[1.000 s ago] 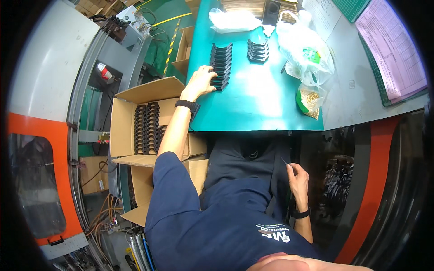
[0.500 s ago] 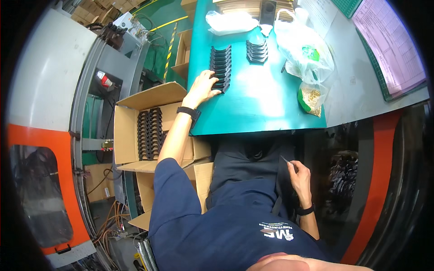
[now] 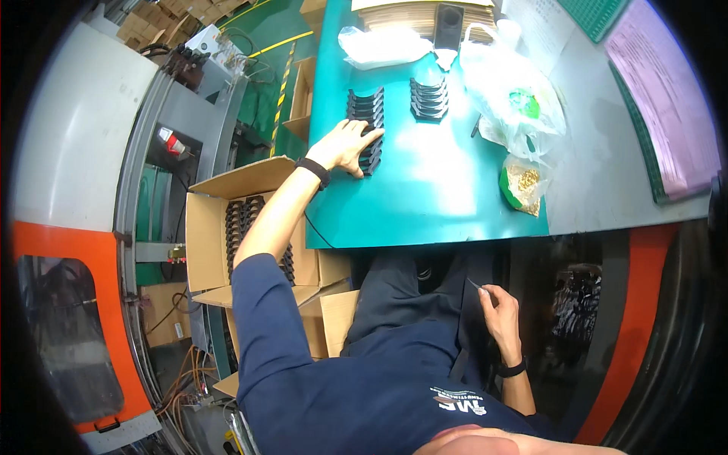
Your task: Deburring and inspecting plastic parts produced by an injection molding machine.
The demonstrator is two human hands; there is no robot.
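Note:
A row of black curved plastic parts [image 3: 366, 102], nested one behind another, lies on the green-topped table. My left hand [image 3: 347, 145] grips the near stretch of that row, fingers across it and thumb by its near end. A shorter row of similar black parts [image 3: 429, 100] lies to its right, untouched. Low beside my lap, my right hand [image 3: 502, 309] pinches a thin dark pointed tool [image 3: 473, 283]; only its tip shows, so its kind is unclear.
An open cardboard box [image 3: 208, 250] with stacked black parts stands left of the green table [image 3: 417, 216]. Plastic bags [image 3: 508, 91], one with golden bits [image 3: 525, 188], lie at the table's right. A white bag [image 3: 383, 47] and a dark rectangular object [image 3: 449, 26] are at the back.
My left hand has shifted its fingers across the row, covering more of its middle. The row's near end now bends slightly leftward. My right hand stays low with its tool. The view has shifted slightly.

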